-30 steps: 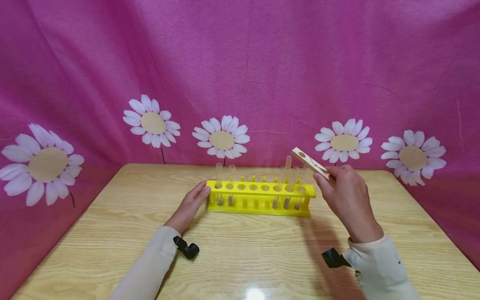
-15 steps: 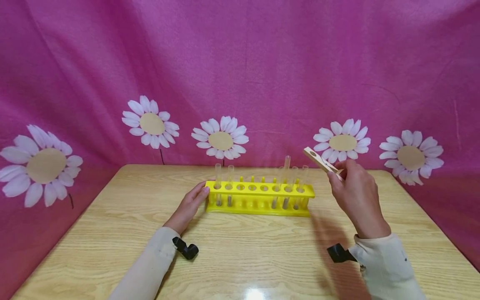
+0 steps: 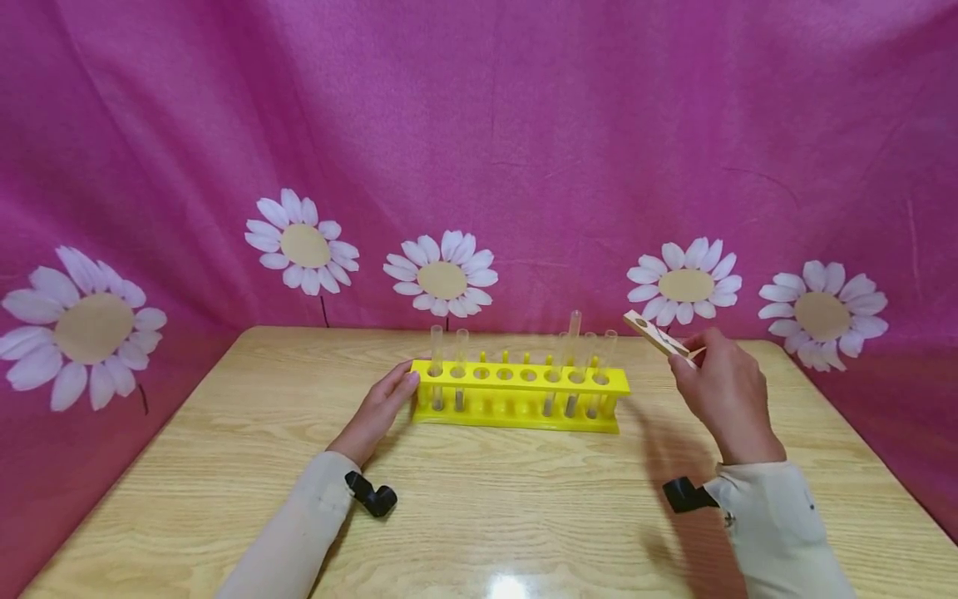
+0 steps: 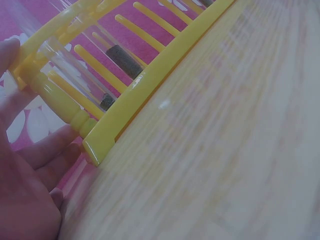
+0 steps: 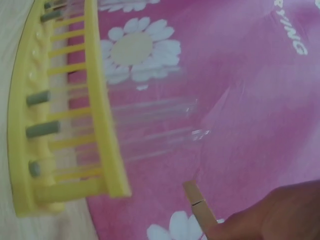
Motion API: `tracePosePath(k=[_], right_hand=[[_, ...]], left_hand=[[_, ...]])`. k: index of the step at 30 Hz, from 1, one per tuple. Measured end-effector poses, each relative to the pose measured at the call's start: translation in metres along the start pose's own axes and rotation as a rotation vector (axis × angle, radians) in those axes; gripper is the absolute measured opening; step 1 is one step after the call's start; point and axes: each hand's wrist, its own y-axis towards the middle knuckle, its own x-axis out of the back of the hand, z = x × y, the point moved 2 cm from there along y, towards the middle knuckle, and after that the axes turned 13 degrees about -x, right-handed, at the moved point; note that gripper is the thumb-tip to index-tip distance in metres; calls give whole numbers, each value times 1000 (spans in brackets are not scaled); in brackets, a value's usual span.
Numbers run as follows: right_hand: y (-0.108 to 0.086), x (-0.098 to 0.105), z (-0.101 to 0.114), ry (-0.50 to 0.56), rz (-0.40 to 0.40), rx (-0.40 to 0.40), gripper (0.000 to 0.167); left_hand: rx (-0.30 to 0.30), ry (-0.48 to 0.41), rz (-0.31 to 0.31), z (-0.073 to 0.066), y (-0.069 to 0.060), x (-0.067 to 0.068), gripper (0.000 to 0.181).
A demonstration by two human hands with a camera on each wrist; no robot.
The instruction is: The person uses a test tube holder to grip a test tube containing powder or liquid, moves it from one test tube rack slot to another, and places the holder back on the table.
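Observation:
A yellow test tube rack (image 3: pixel 494 421) stands on the table with upright clear test tubes. Two tubes are at its left end and several at its right; one tube (image 3: pixel 575 326) rises above the others. Dark grey material (image 4: pixel 123 61) lies in the tube bottoms. My left hand (image 3: pixel 377 408) grips the rack's left end, thumb at the top bar and fingers around the end post. To the right of the rack, above the table, my right hand (image 3: pixel 724 391) pinches a wooden test tube clamp (image 3: pixel 659 334) by its back end. The clamp's tip points up and left, apart from the tubes.
The rack's middle holes have no tubes. A pink cloth (image 3: pixel 539 150) with printed daisies hangs behind the wooden table (image 3: pixel 479 507). Black wrist mounts (image 3: pixel 372 494) stick out from both sleeves.
My right hand has moved right, away from the rack, carrying the clamp, whose tip is now lower than half a second ago. The left hand and rack stay put.

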Motion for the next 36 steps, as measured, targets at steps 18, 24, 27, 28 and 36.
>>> tracePosePath(k=[18,24,27,28,36], right_hand=[[22,-23,-45,-184,293,-149,28],[26,-29,-59,-220,384,-153,29],[28,-32,-65,-217,399,-167,26],[28,-34,-66,-211,404,-180,25],[30,-40,-73,-222,423,-231,25]], left_hand=[[47,23,-18,3,-1,0,64],[27,10,-15,5,1,0,62],[35,17,-19,5,0,0,63],[37,19,-22,5,0,0,63],[35,24,-29,4,-1,0,63]])
